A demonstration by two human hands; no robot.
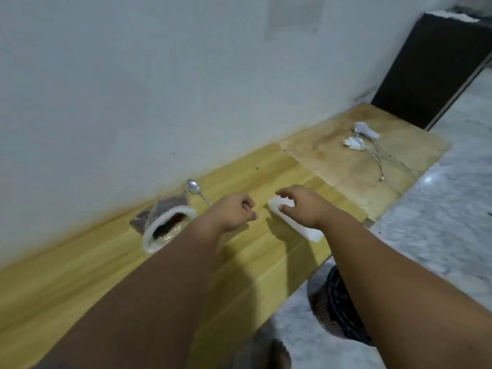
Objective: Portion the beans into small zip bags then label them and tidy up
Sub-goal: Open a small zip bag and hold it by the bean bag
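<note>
Both forearms are stretched out over the yellow wood-grain tabletop (80,283). The left hand (234,211) is curled into a loose fist, and nothing is seen held in it. The right hand (300,206) is arched, fingers spread, over the far end of a flat white stack of zip bags (311,231). The thumb tip is set at the stack's edge (contact cannot be confirmed through the blur). The spread shape is judged a reach to lift one bag off the top, with the left hand kept close, probably to help open it.

The bag of beans (165,225) is set just left of the left hand. Its thin clear plastic is rolled down into a thick white cuff, so the mouth is held wide for scooping, and dark brown beans are seen inside. A metal spoon (195,187) is laid just beyond the left hand, bowl up, within easy reach.

Well beyond the right hand, a white charger (354,143) with a thin trailing cable and a white bulb-shaped object (366,130) are left on a paler, worn patch of tabletop. No filled bags or labels are seen, so portioning is judged not yet begun.
</note>
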